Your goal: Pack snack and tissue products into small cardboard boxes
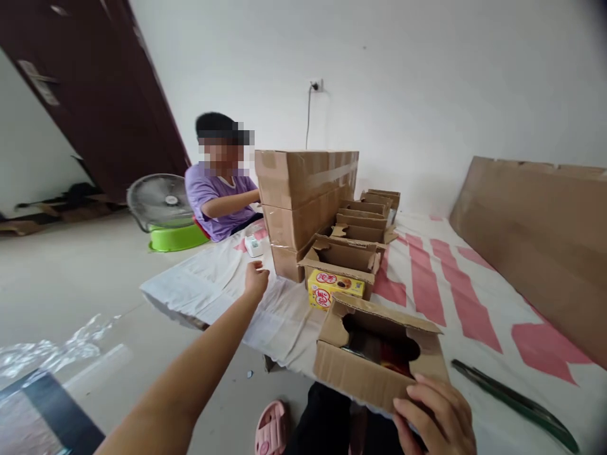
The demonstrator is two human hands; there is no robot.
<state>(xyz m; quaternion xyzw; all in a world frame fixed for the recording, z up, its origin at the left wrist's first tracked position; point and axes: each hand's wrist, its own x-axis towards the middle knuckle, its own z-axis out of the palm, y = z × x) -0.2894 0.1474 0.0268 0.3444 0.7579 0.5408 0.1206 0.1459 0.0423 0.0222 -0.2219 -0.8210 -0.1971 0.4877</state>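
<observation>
My right hand [439, 414] grips the near right corner of an open cardboard box [360, 373], its fingers over the edge. Inside the box, dark and reddish packaging shows in part. My left hand [257, 280] is held out over the cloth with its fingers curled; whatever they hold, if anything, is hidden. Just beyond it lies a small white device [253, 246]. A yellow printed box [334, 289] stands behind the near cardboard box, against a row of open cardboard boxes [348, 256].
Taped cardboard boxes [308, 183] are stacked beside the row. A person [222, 196] in purple sits across the table. A dark green tool [515, 401] lies at right on the striped cloth [446, 291]. A large cardboard sheet [535, 240] stands behind; a fan [161, 199] is at left.
</observation>
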